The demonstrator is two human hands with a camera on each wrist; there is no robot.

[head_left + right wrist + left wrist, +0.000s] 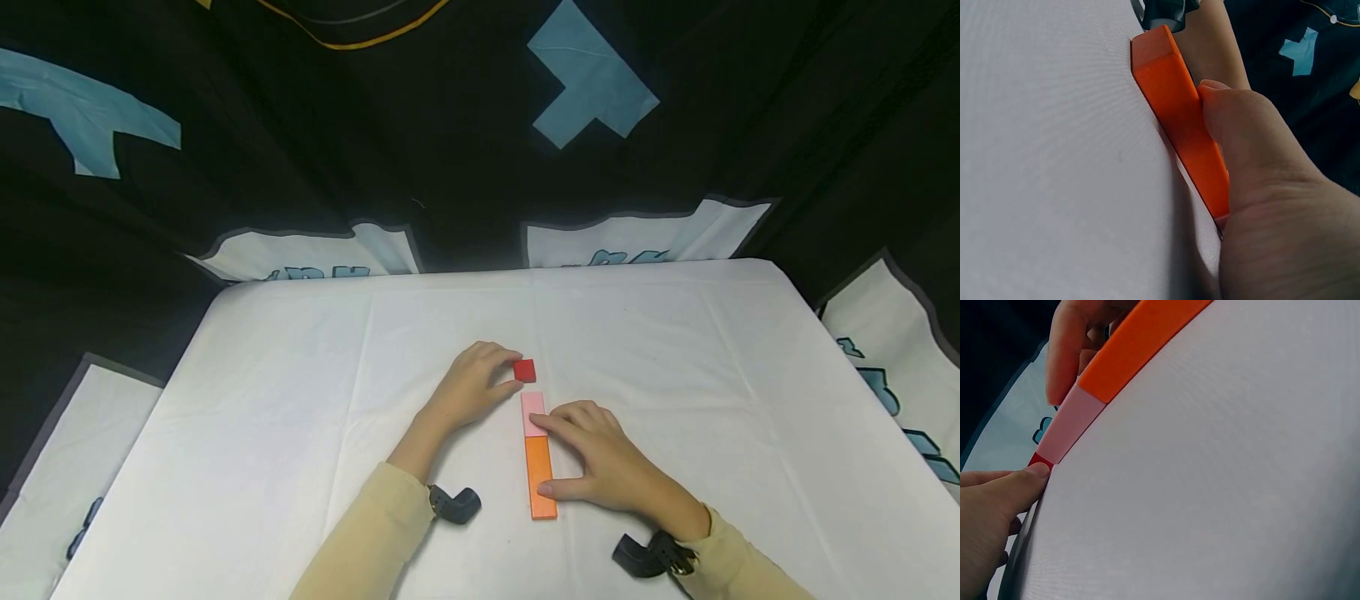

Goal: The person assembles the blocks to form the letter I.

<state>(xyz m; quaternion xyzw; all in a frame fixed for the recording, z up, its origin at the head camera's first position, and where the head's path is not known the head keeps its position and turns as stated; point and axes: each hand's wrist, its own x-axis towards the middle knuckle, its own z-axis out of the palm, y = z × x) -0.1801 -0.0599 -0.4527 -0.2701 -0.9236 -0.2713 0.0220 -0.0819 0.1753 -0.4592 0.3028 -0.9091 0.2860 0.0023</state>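
Observation:
A pink block [532, 403] and a longer orange block [540, 462] lie end to end on the white table. Beyond the pink one is a small red block [526, 372], with a narrow gap between them in the head view. My left hand [467, 390] pinches the red block at its left side, thumb nearer me and forefinger on the far side. To the right of the row, my right hand [596, 457] rests with thumb and forefinger spread. Its thumb [1241, 125] lies against the orange block, and its forefinger tip is over the pink block.
The white tabletop [262, 467] spreads out around the blocks. Dark curved wrist mounts [456, 505] stick out from both sleeves. Black curtain [450, 150] with light blue patches hangs beyond the far table edge.

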